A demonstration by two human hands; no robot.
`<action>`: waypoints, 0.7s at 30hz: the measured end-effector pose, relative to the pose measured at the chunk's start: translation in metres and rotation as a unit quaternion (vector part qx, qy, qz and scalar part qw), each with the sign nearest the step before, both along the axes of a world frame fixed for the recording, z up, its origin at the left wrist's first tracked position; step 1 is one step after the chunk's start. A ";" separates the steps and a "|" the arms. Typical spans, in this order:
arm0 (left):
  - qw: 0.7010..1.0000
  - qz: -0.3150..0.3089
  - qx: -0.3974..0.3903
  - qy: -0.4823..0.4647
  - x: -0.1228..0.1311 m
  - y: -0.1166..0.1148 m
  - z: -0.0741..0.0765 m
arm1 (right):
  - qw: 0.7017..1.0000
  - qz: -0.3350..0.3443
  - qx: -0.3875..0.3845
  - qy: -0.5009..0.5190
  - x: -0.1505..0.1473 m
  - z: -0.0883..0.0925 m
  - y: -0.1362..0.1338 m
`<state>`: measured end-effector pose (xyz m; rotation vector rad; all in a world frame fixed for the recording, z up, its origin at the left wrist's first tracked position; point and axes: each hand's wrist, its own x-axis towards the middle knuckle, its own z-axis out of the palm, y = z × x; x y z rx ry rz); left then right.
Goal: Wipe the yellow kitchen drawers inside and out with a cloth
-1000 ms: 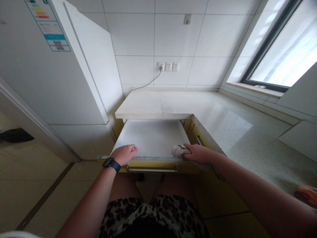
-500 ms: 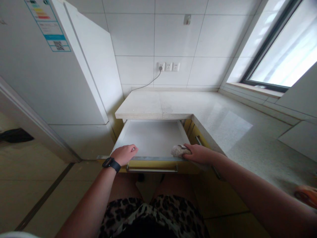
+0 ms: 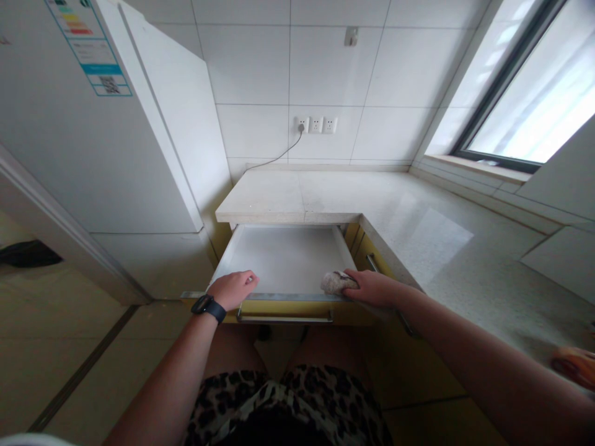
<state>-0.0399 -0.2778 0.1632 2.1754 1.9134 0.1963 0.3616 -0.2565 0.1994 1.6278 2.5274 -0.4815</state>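
Note:
An open drawer (image 3: 283, 257) with a pale inside and a yellow front sticks out from under the countertop. My left hand (image 3: 232, 288), with a black watch on its wrist, rests curled over the drawer's front rim at the left. My right hand (image 3: 374, 288) is closed on a crumpled grey-brown cloth (image 3: 335, 282), pressed at the drawer's front right corner. A metal bar handle (image 3: 284, 319) runs along the drawer front below both hands.
A white fridge (image 3: 93, 124) stands close on the left. The pale stone countertop (image 3: 418, 229) wraps from the back to the right under a window (image 3: 534, 93). Wall sockets (image 3: 316, 124) with a plugged cable sit on the tiled wall. An orange object (image 3: 574, 364) lies at the counter's right edge.

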 end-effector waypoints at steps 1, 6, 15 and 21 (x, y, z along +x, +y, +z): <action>1.000 -0.001 0.001 0.000 0.000 0.000 -0.001 | 1.000 0.000 0.000 0.001 0.000 0.000 0.000; 1.000 -0.003 -0.002 0.003 -0.001 0.002 -0.004 | 1.000 0.002 0.007 -0.004 0.001 -0.002 0.001; 1.000 -0.004 -0.003 0.003 -0.002 0.002 -0.003 | 1.000 0.002 -0.002 0.004 0.000 0.001 0.000; 1.000 -0.007 0.000 0.003 -0.003 0.003 -0.005 | 1.000 0.005 -0.004 0.002 0.000 0.001 0.001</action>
